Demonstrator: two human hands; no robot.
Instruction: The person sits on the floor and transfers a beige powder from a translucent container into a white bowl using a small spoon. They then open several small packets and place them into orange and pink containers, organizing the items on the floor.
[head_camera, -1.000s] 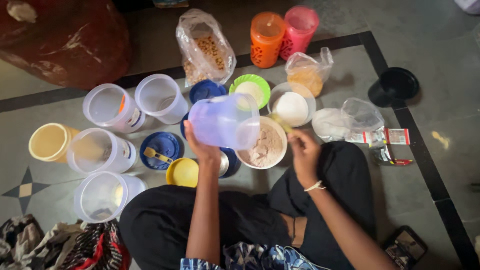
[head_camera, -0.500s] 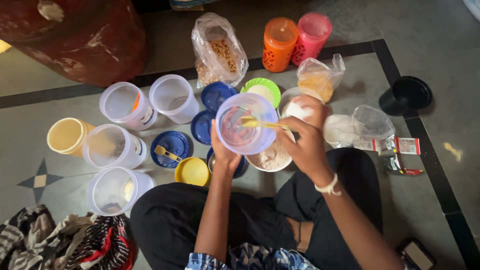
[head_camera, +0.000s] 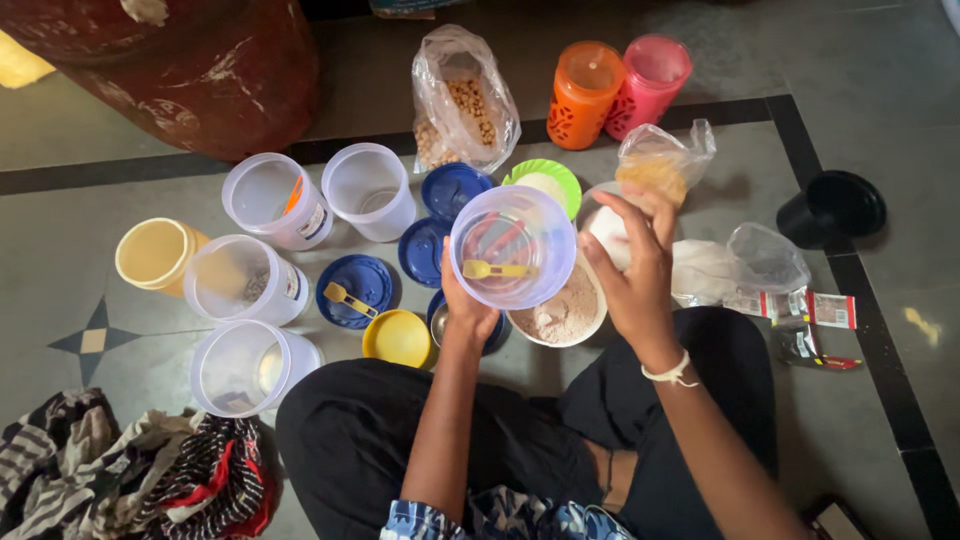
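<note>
Left hand (head_camera: 468, 312) is gripping the clear plastic jar (head_camera: 512, 246) from beneath, yellow scoop (head_camera: 492, 269) inside, above the flour bowl (head_camera: 560, 318); right hand (head_camera: 632, 268) is hovering open at 3 o'clock; jar looks light, rigid, slick, so hold the wall.

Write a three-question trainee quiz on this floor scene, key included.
1. True or false: the left hand holds the clear container.
2. What lies inside that container: A a yellow scoop, B a black cup, C a bag?
3. What colour is the lid with the other scoop on it?
Key: 1 true. 2 A. 3 blue. The right hand is open and holds nothing.
</note>
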